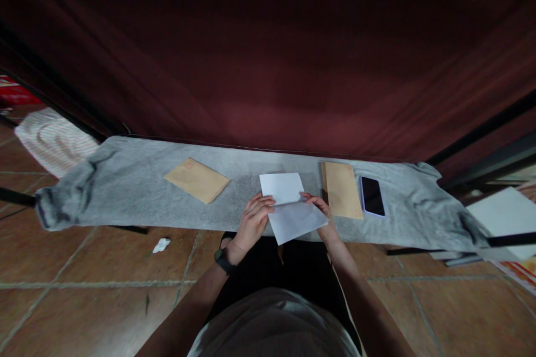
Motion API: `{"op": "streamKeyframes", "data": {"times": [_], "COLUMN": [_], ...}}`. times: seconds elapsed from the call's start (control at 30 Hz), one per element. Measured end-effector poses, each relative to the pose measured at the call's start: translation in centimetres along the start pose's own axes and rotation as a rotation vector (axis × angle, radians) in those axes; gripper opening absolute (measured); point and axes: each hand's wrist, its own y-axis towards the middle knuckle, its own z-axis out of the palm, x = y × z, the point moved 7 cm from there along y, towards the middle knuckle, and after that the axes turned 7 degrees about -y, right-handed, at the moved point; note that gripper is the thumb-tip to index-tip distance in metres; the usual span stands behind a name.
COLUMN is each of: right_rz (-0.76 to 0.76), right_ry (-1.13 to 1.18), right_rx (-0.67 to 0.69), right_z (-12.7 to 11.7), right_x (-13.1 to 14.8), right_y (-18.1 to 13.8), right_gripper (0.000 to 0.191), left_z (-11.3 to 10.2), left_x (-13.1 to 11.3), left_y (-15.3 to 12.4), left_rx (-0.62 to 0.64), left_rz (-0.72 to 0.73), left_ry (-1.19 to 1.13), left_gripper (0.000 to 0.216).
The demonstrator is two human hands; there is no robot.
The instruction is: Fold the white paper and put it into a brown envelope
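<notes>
A white sheet of paper (295,222), creased across its middle, is held between both hands at the table's near edge. Its far part lies toward the tabletop, while the near part tilts out over my lap. My left hand (256,215) grips the paper's left side at the crease, fingers on top. On the opposite side, my right hand (321,212) pinches it near the same crease; part of that hand is hidden behind the near flap. Just right of my right hand lies a stack of brown envelopes (344,189). A single brown envelope (196,179) rests at an angle farther left.
A grey cloth (138,189) covers the narrow table. A phone (372,196) lies right of the envelope stack. Behind the table hangs a dark red curtain (268,78). Crumpled white paper (161,245) is on the tiled floor at the left.
</notes>
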Motion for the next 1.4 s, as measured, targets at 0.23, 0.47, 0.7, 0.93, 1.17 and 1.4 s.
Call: {"op": "streamKeyframes", "data": {"times": [0.23, 0.47, 0.7, 0.93, 1.17, 1.4], "right_rz": [-0.018, -0.105, -0.296, -0.369, -0.351, -0.391], "right_ry": [-0.008, -0.190, -0.556, -0.985, -1.207, -1.287], "right_rx": [-0.021, -0.100, -0.203, 0.046, 0.251, 0.269], "right_z": [0.0, -0.2, -0.3, 4.9, 7.9, 7.9], "right_x": [0.3, 2.7, 5.5, 1.7, -2.7, -3.2], "right_y": [0.9, 3.2, 3.9, 0.8, -0.9, -1.6], "right_gripper": [0.016, 0.027, 0.043, 0.044, 0.045, 0.044], "left_z": [1.6, 0.6, 3.2, 8.9, 9.3, 5.9], "left_x": [-0.6, 2.1, 6.6, 6.8, 5.7, 3.5], "left_y": [-1.2, -0.3, -2.3, -5.8, -7.1, -5.5], "left_rx": [0.202, -0.164, -0.704, -0.774, -0.529, 0.062], "left_rz": [0.130, -0.302, -0.920, -1.219, -1.321, -0.829], "left_ry": [0.176, -0.087, -0.668, -0.902, -1.013, -0.407], "left_gripper": [0.029, 0.017, 0.019, 0.032, 0.017, 0.034]}}
